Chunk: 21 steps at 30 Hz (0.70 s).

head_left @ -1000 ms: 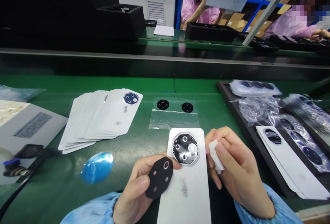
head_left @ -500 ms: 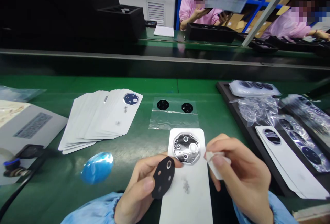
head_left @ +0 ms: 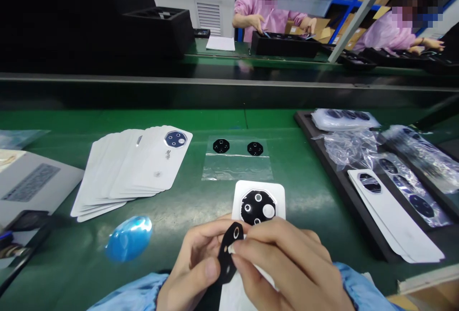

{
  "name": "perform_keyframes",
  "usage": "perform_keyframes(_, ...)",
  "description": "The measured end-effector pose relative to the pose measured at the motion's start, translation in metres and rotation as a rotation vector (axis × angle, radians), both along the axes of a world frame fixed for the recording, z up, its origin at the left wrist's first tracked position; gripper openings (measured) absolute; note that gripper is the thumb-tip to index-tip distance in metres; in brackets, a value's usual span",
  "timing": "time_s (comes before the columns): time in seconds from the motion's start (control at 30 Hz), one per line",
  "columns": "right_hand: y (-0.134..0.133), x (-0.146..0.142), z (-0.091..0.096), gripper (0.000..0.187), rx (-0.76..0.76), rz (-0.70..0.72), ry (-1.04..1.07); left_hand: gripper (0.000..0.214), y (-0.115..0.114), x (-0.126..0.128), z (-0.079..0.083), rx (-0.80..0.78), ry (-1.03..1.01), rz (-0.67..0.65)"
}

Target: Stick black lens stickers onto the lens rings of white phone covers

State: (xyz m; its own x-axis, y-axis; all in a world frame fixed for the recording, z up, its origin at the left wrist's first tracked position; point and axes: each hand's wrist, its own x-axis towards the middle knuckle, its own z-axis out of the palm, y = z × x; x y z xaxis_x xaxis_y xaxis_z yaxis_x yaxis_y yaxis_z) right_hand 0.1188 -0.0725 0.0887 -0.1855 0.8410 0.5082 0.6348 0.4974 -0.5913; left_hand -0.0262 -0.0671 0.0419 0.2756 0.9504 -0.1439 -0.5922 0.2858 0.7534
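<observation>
Over the white rectangular panel (head_left: 281, 201), the left hand (head_left: 191, 261) pinches a black octagonal plate (head_left: 224, 260), the right hand (head_left: 287, 258) a white wad (head_left: 231, 247). I fear overpressing could dislodge the plate.

The right hand (head_left: 287, 258) hides the middle of the panel (head_left: 258, 206) and leaves only a bit of the wad (head_left: 231, 248) showing; the view's bottom edge crops the panel. The left hand (head_left: 195, 263) covers part of the plate (head_left: 225, 259). Left of the panel, print on the cards (head_left: 158, 158) is too small to read.
</observation>
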Motion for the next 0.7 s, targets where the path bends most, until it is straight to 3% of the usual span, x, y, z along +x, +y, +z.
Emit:
perform_keyframes(0.37, 0.004, 0.003, 0.004, 0.019, 0.029, 0.156, -0.092, 0.032, 0.001, 0.0, 0.0, 0.039, -0.019, -0.039)
perform_keyframes(0.53, 0.004, 0.005, 0.005, 0.02, 0.035, 0.063, -0.037, 0.03, -0.001, -0.009, -0.003, -0.084, -0.024, -0.024)
perform_keyframes(0.7, 0.006, 0.013, 0.012, 0.02, 0.002, 0.032, 0.058, 0.032, 0.002, -0.009, 0.001, -0.091, -0.046, -0.071)
